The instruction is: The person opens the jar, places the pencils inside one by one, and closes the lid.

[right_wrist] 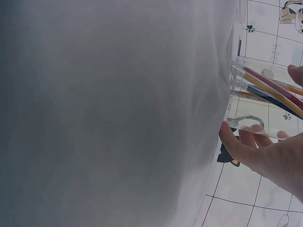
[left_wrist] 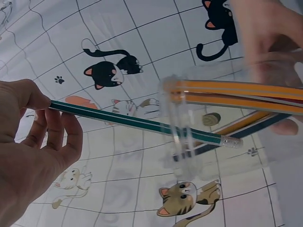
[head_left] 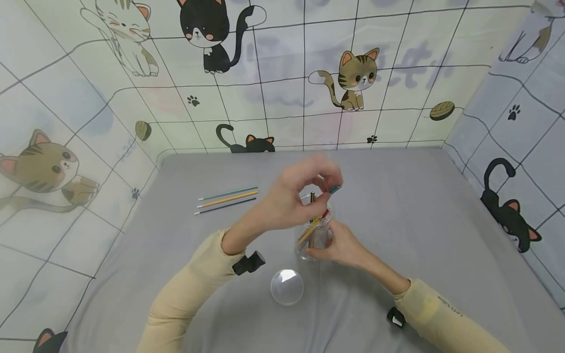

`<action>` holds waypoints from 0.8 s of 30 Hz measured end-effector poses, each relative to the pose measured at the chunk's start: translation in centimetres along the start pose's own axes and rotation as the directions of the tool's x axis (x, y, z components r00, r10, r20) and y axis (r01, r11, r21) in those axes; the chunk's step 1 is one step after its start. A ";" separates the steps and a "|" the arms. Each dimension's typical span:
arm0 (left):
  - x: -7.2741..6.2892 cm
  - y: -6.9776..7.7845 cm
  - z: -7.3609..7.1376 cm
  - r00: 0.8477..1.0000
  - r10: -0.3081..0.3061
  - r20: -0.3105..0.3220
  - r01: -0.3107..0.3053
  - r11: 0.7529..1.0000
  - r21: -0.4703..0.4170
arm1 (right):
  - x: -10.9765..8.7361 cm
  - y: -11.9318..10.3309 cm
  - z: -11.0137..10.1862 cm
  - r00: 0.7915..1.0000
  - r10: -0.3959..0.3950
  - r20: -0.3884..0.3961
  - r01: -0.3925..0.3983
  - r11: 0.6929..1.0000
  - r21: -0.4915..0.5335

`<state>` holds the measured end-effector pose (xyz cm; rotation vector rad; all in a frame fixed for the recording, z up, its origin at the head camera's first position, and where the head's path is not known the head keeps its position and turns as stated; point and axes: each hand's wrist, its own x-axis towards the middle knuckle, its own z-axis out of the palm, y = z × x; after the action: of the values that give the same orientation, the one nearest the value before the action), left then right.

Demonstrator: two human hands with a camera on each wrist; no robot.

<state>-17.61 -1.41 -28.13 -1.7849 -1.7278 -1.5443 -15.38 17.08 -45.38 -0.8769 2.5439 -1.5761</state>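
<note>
My left hand (head_left: pixel 289 196) is raised over the mouth of a clear jar (head_left: pixel 302 252), pinching a green pencil (left_wrist: pixel 137 120) near one end between thumb and fingertips. In the left wrist view, the pencil's eraser end slants past the jar's rim and shows inside it. Low on the jar's side, my right hand (head_left: pixel 346 245) grips it with thumb and fingers around the wall. Several pencils (left_wrist: pixel 236 87), yellow, red and dark ones among them, lean inside the jar. From the right wrist view, their lower ends (right_wrist: pixel 265 82) show through the clear wall beside the right hand's fingers.
Left of the jar lie a green pencil (head_left: pixel 228 193), a yellow pencil (head_left: pixel 227 199) and a dark pencil (head_left: pixel 225 206), side by side. A round clear lid (head_left: pixel 287 288) rests in front of the jar on the grey cloth (head_left: pixel 397 196). Cat-patterned curtains (head_left: pixel 282 98) enclose the table.
</note>
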 end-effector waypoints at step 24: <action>-4.9 -2.6 0.7 0.983 -0.182 0.032 0.174 0.972 0.159 | -0.1 0.2 0.3 1.000 0.029 -0.008 -0.029 1.000 0.011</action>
<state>-18.20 -3.12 -33.44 -1.6407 -2.0194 -1.3966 -15.30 16.93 -45.66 -0.8307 2.5394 -1.5870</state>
